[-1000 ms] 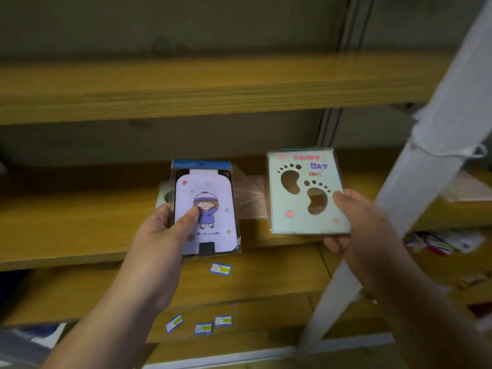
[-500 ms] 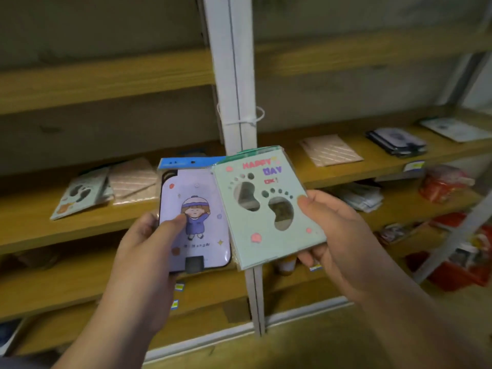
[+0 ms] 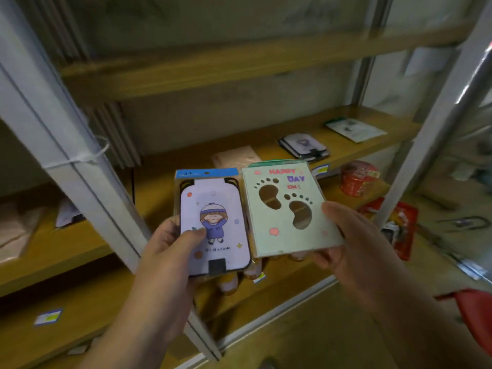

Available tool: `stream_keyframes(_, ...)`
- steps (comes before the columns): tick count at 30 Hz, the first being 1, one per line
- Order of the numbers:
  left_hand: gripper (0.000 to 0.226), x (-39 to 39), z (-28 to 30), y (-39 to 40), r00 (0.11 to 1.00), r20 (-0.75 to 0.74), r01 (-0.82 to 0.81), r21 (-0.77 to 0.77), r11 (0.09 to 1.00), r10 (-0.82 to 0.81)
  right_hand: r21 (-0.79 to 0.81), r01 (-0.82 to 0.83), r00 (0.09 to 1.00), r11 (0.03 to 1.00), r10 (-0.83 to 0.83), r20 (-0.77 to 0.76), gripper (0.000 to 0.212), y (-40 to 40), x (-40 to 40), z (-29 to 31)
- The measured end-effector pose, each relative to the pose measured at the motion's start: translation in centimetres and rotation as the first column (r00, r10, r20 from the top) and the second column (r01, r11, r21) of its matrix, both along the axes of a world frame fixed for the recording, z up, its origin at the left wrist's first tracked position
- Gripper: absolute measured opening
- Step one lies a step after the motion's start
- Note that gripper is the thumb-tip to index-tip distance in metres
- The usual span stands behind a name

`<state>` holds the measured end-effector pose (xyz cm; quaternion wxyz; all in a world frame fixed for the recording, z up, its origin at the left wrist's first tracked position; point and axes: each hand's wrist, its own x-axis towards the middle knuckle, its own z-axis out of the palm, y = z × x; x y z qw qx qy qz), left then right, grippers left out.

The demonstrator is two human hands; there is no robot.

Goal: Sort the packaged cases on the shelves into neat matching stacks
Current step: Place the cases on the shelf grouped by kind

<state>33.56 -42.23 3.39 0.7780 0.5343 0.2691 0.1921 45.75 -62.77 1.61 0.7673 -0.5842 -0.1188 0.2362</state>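
My left hand (image 3: 170, 251) grips a lilac packaged case (image 3: 215, 225) printed with a cartoon child; the thumb lies across its front. Beside it, my right hand (image 3: 354, 243) holds a pale green packaged case (image 3: 287, 209) with two footprint cut-outs and "HAPPY DAY", thumb on its right edge. Both cases are held upright in front of the wooden shelf (image 3: 266, 153). On that shelf lie a pink striped case (image 3: 237, 158), a stack of lilac cases (image 3: 303, 146) and a pale green case (image 3: 355, 129) at the far right.
A white metal upright (image 3: 80, 169) crosses the left of the view; another (image 3: 436, 123) stands at the right. A red tin (image 3: 359, 179) and red packets (image 3: 399, 222) sit on the lower shelf. More packaged cases (image 3: 18, 225) lie on the left shelf section.
My view has swung to the right along the shelves, so the white upright now stands at the left. Both hands still hold their cases, which no longer overlap.
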Motion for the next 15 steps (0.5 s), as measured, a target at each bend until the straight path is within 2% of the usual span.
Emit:
stream_keyframes(9,0.027,15.6,-0.4,-1.1,0.997,-0.02,0.068,-0.067,0.995,-0.069,-0.044,0.199,0.979,0.979,-0.2,-0.042,0.022,-2.9,12.7,1.2)
stream_keyframes(12,0.03,20.6,-0.9,-1.3,0.995,-0.023,0.101,-0.041,0.994,-0.102,-0.043,0.249,0.967,0.968,-0.25,-0.043,0.025,-3.9,16.3,1.1)
stream_keyframes(15,0.031,24.5,-1.6,-1.8,0.993,-0.056,0.105,-0.001,0.994,-0.105,-0.052,0.275,0.959,0.96,-0.278,-0.056,0.036,-4.7,19.3,0.7)
